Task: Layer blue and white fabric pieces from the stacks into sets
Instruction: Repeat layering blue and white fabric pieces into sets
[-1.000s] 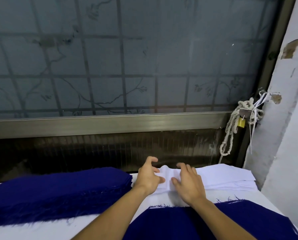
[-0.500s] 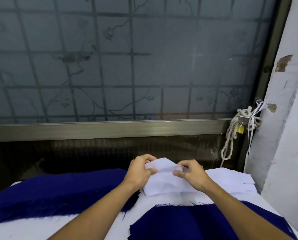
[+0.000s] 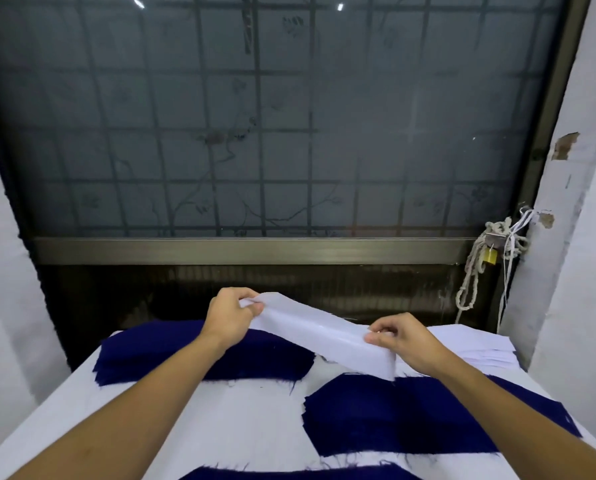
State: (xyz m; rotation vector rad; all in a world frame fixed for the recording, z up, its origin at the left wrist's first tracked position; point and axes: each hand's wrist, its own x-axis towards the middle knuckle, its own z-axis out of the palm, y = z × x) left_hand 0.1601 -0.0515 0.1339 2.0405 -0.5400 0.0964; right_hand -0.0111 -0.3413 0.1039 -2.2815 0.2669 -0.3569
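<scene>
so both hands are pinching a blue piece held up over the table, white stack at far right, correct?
Nearly. The piece held up is white, not blue. The head view shows the left hand and right hand pinching opposite ends of the white piece above the table, with the white stack at far right.

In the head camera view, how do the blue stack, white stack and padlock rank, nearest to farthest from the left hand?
1. blue stack, directly under the left hand
2. white stack, to the right
3. padlock, far right by the window
</scene>
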